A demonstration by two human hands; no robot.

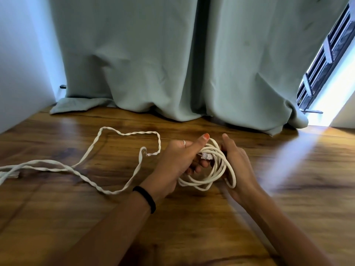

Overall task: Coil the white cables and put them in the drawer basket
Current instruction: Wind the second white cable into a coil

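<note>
The left hand [177,160] is curling its fingers around one side of a coiled white cable [215,169], its thumb stretching up over the loops and pinning them just above a clear plastic plug [206,156] that is poking out between the strands. The right hand [237,166] is gripping the opposite side of the same coil, its fingers wrapping behind the loops and its thumb pointing up along the outer strand. The two hands are holding the coil between them, just above the wooden surface [192,237]. A ring is showing on a left finger, and a black band [148,198] is sitting around the left wrist.

To the left of the hands, a second white cable [96,166], twisted like a braid, is lying loose on the wood in wide, uneven bends and is running off the left edge of the view, touching neither hand.

The surface is showing a glossy, warm brown wood grain, with a bright streak of daylight falling across its right side. Pale green curtains [172,64] are hanging behind it, their hems bunching on the wood. A white wall [23,64] is closing off the left, and at the far right a barred window [326,54] is letting the light in beside the curtain edge.
</note>
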